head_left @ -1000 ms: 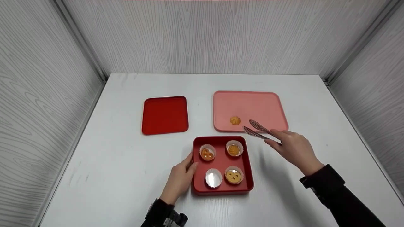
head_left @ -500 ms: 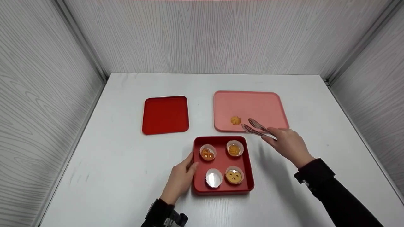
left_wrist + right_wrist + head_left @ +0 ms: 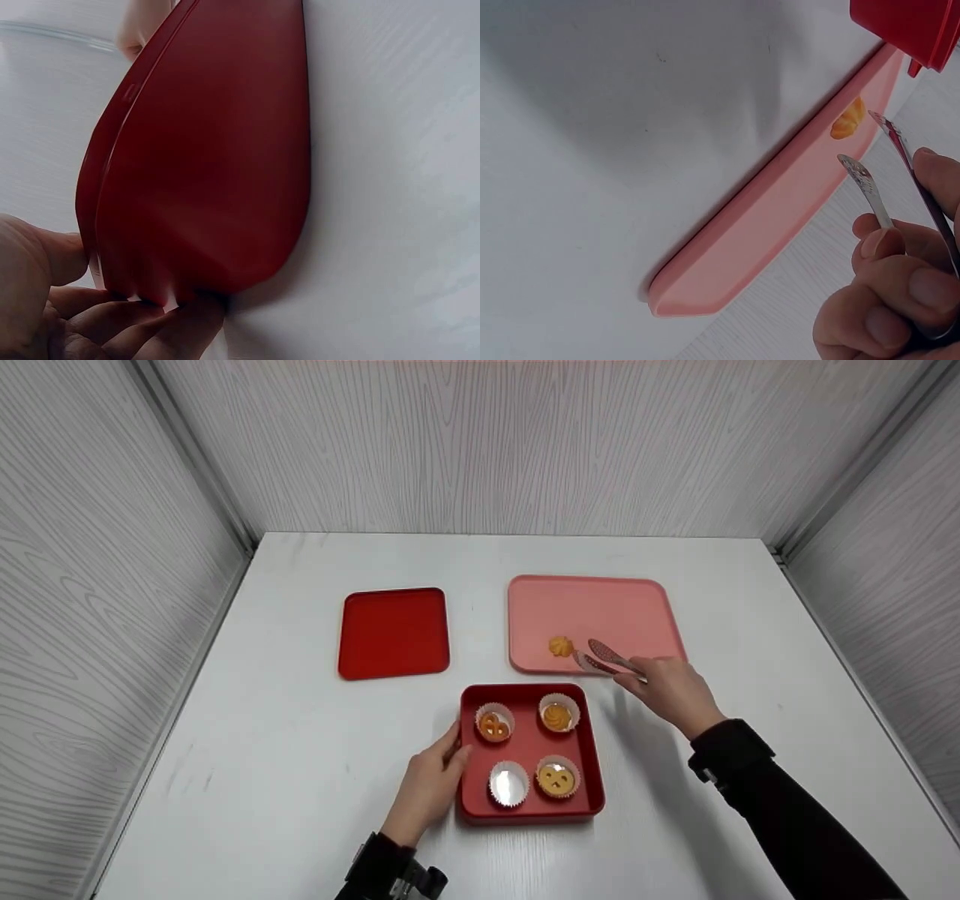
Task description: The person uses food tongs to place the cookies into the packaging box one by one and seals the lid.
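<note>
My left hand (image 3: 426,789) holds the left side of a square red box (image 3: 525,814), thumb at the rim in the left wrist view. Inside the box sit several paper baking cups: one with a pretzel (image 3: 493,727), one with a swirled cookie (image 3: 556,717), one with a three-holed cookie (image 3: 556,781), and an empty cup (image 3: 509,784) at front left. Metal serving tongs (image 3: 612,652) are in my right hand (image 3: 670,695), their tips spread and pointing left. Just beyond the tips, a small ridged cookie (image 3: 848,118) lies on the pink tray (image 3: 592,607).
A flat red tray (image 3: 394,631) lies at the back left of the white table (image 3: 255,750). Wood-grain panels (image 3: 480,450) enclose the table at the back and both sides.
My right hand has moved left and slightly away from me, bringing the tong tips up close to the ridged cookie. My left hand and the box stay put.
</note>
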`<state>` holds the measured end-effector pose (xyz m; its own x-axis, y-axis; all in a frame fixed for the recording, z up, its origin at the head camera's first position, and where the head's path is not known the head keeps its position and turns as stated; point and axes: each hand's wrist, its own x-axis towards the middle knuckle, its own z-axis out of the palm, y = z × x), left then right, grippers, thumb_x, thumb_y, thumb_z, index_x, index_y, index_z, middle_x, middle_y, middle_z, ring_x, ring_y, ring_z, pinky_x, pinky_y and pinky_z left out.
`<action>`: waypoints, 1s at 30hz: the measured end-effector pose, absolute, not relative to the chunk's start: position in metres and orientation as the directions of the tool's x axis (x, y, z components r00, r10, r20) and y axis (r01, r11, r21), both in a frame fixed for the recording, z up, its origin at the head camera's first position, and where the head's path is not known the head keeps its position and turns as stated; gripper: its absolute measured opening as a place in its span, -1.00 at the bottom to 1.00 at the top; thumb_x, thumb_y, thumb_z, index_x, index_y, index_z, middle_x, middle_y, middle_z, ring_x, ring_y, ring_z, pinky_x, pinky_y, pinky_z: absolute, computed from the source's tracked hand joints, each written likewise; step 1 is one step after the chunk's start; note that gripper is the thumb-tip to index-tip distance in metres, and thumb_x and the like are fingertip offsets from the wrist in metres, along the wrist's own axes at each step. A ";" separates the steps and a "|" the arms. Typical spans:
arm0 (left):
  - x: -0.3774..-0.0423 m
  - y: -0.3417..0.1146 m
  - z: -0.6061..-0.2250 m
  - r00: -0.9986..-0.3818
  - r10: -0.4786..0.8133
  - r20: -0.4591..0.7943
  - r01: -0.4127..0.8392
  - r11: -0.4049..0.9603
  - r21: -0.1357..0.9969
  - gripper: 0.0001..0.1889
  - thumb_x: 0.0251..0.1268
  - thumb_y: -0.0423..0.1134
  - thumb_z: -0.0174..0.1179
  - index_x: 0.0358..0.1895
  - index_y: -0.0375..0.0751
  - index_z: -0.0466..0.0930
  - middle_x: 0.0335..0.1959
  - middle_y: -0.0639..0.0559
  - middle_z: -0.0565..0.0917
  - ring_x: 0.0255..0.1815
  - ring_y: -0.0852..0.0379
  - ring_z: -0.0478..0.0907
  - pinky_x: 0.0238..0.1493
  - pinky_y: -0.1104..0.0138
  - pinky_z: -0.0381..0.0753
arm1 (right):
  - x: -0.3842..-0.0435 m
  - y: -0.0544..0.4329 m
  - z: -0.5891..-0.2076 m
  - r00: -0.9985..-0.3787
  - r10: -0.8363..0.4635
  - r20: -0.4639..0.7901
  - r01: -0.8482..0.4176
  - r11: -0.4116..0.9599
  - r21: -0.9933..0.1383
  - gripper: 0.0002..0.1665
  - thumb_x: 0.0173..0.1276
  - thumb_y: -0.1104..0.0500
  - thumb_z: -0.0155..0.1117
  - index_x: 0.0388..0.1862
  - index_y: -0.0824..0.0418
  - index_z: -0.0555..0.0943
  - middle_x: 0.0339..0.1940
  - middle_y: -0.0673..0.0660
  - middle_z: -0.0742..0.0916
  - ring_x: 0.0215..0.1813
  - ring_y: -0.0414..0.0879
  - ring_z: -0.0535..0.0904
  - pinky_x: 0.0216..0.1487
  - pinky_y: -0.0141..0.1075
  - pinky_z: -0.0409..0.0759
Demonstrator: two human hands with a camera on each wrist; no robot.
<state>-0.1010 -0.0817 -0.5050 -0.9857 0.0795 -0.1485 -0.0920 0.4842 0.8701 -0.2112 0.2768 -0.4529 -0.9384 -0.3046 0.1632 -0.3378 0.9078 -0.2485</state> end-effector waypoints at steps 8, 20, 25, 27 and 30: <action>-0.101 -0.082 -0.506 -0.985 0.081 -0.155 -0.097 0.481 0.871 -0.42 0.61 -0.10 0.07 0.58 -0.18 0.26 0.48 -0.16 0.43 0.51 -0.15 0.32 0.47 -0.05 0.35 | -0.220 0.273 -0.458 -0.934 -0.322 0.155 -0.351 0.909 -0.224 -0.63 0.42 0.03 0.40 -0.50 0.17 0.52 -0.62 0.06 0.56 -0.51 0.00 0.46 -0.45 -0.15 0.32; -0.101 -0.082 -0.507 -0.984 0.090 -0.153 -0.094 0.468 0.879 -0.41 0.61 -0.10 0.08 0.59 -0.13 0.24 0.49 -0.13 0.42 0.53 -0.13 0.30 0.48 -0.05 0.34 | -0.230 0.269 -0.460 -0.915 -0.364 0.175 -0.393 0.902 -0.181 -0.74 0.37 0.06 0.45 -0.39 0.22 0.67 -0.50 0.17 0.72 -0.40 0.17 0.64 -0.38 0.02 0.50; -0.101 -0.082 -0.506 -0.984 0.092 -0.153 -0.093 0.467 0.879 -0.41 0.61 -0.10 0.08 0.59 -0.13 0.24 0.49 -0.14 0.42 0.53 -0.14 0.30 0.48 -0.04 0.35 | -0.233 0.267 -0.459 -0.915 -0.369 0.159 -0.394 0.903 -0.170 -0.73 0.37 0.02 0.44 -0.27 0.23 0.73 -0.41 0.23 0.77 -0.31 0.23 0.68 -0.27 0.10 0.57; -0.101 -0.082 -0.505 -0.984 0.090 -0.153 -0.094 0.471 0.877 -0.41 0.61 -0.10 0.08 0.59 -0.14 0.24 0.49 -0.14 0.42 0.53 -0.14 0.30 0.48 -0.04 0.35 | -0.235 0.266 -0.459 -0.918 -0.367 0.152 -0.390 0.905 -0.171 -0.72 0.37 0.01 0.44 -0.22 0.23 0.75 -0.38 0.25 0.78 -0.28 0.25 0.69 -0.24 0.11 0.59; -0.101 -0.082 -0.505 -0.984 0.083 -0.156 -0.098 0.482 0.870 -0.41 0.61 -0.09 0.07 0.58 -0.17 0.25 0.48 -0.15 0.44 0.52 -0.15 0.31 0.48 -0.04 0.34 | -0.237 0.264 -0.459 -0.919 -0.366 0.147 -0.389 0.904 -0.178 -0.71 0.37 0.01 0.45 -0.21 0.24 0.74 -0.37 0.25 0.78 -0.26 0.24 0.69 -0.23 0.11 0.60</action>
